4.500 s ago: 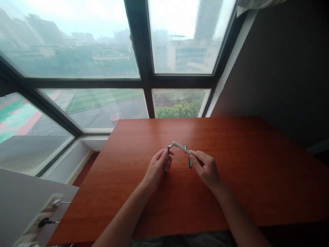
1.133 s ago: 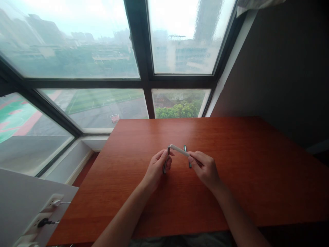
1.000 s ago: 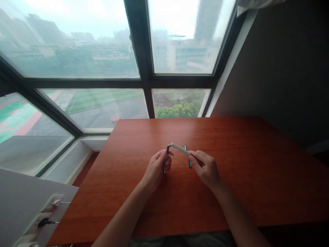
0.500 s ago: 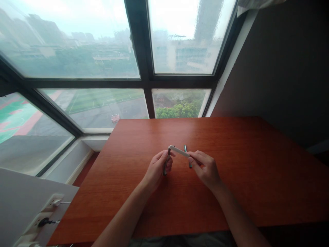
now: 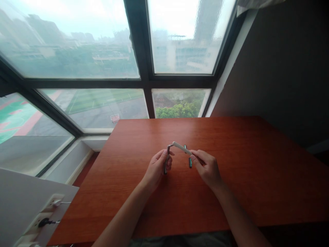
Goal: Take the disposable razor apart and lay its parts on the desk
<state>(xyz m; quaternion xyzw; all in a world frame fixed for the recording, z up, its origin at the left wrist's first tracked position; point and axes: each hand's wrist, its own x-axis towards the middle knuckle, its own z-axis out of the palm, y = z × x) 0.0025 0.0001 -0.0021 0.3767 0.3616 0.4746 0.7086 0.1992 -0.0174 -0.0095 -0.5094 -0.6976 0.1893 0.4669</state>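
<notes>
My left hand [image 5: 156, 168] pinches a slim dark grey stick-shaped object [image 5: 166, 162] held upright above the reddish wooden table [image 5: 246, 178]. My right hand [image 5: 207, 168] grips a thin white rod [image 5: 181, 148] by its near end. The rod slants up to the left, and its far tip sits at the top of the dark object. A small dark green pen-like piece [image 5: 190, 161] lies on the table between the two hands, partly behind the white rod.
A large dark-framed window [image 5: 144, 79] runs along the far side of the table. A dark wall [image 5: 282, 68] stands at the right. At lower left, a white panel with power sockets [image 5: 48, 212] has two plugs in it.
Half a second ago the white rod's tip rested lower against the dark object. Now my right hand has tipped the rod upward slightly. My left hand has barely moved.
</notes>
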